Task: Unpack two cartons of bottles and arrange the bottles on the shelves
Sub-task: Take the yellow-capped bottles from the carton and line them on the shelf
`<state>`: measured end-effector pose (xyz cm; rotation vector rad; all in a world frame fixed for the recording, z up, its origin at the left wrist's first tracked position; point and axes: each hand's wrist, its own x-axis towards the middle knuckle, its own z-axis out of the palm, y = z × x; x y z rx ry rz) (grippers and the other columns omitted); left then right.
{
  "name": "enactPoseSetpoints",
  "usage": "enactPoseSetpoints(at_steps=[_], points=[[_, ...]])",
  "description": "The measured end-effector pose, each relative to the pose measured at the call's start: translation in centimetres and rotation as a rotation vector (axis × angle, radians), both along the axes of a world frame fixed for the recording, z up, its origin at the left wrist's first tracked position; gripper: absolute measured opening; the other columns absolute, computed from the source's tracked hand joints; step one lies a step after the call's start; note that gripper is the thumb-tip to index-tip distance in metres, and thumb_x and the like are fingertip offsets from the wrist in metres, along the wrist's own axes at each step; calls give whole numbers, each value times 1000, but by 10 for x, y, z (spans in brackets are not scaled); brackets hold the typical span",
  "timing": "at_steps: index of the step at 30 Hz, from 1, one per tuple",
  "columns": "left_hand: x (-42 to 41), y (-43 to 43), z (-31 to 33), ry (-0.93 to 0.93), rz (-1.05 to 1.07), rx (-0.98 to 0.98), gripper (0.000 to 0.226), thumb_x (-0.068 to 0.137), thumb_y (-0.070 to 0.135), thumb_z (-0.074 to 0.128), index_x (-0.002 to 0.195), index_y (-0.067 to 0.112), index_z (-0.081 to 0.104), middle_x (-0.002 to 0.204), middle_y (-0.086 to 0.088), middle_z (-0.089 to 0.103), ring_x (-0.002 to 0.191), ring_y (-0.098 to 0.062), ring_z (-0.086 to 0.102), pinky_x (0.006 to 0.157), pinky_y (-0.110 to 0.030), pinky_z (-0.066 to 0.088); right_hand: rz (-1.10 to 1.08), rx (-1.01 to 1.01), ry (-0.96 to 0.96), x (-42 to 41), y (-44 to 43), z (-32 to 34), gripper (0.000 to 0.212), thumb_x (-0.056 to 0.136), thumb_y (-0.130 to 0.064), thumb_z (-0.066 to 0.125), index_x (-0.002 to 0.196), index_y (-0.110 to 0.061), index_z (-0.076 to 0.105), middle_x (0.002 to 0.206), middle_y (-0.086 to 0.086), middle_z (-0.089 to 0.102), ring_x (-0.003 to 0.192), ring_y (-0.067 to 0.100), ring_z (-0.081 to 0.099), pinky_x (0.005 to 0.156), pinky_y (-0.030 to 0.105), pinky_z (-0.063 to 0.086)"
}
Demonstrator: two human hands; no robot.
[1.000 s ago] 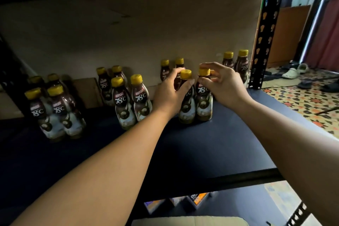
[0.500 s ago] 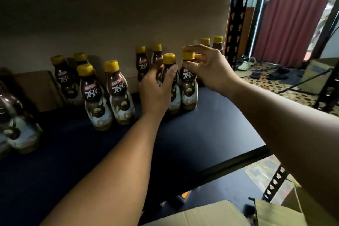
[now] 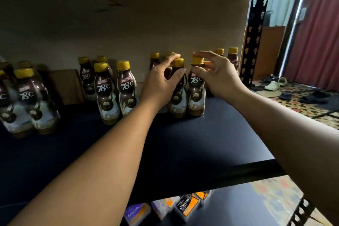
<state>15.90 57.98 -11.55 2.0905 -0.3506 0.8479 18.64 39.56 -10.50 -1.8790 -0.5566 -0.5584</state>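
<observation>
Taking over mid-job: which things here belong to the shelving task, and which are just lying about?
Job: left hand and right hand at two front bottles; other bottles; shelf.
Lying about: sandals on floor, curtain, packets on lower shelf.

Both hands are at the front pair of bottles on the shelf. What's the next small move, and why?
Probably draw both hands back off the pair. The two bottles stand upright on the shelf, side by side, in front of the rear pair. The left hand curls loosely at one neck and the right hand looks open around the other cap, so they seem placed.
</observation>
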Motion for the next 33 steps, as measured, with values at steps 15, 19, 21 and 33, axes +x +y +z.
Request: enactPoseSetpoints(at_steps=[15, 19, 21, 33], points=[[-20, -12, -9, 92, 123, 40, 68, 96, 45, 62, 155, 44, 28, 156, 4, 42, 142, -18, 41, 115, -39, 39, 105, 44, -53, -6, -7, -33, 71, 96, -24, 69, 154, -46, 34, 101, -31, 56, 77, -11, 63, 63, 1, 44], [-16, -20, -23, 40, 142, -10, 69, 95, 54, 60, 155, 36, 32, 152, 3, 48, 139, -16, 46, 113, -42, 42, 63, 58, -107, 0, -10, -41, 74, 96, -28, 70, 155, -47, 30, 118, 0, 70, 105, 28, 64, 72, 15, 55], [-13, -21, -26, 42, 161, -31, 71, 92, 59, 59, 153, 29, 38, 148, 2, 53, 136, -14, 49, 111, -43, 44, 49, 54, -122, 3, -11, -44, 74, 95, -28, 71, 155, -48, 30, 119, -14, 64, 109, 26, 63, 73, 10, 53], [-19, -22, -28, 34, 60, -115, 48, 95, 43, 62, 136, 19, 57, 123, 2, 68, 114, -11, 63, 97, -41, 55, -21, 34, -162, -4, -10, -46, 75, 95, -29, 72, 156, -45, 31, 153, -9, 50, 121, -4, 48, 105, 28, 47]])
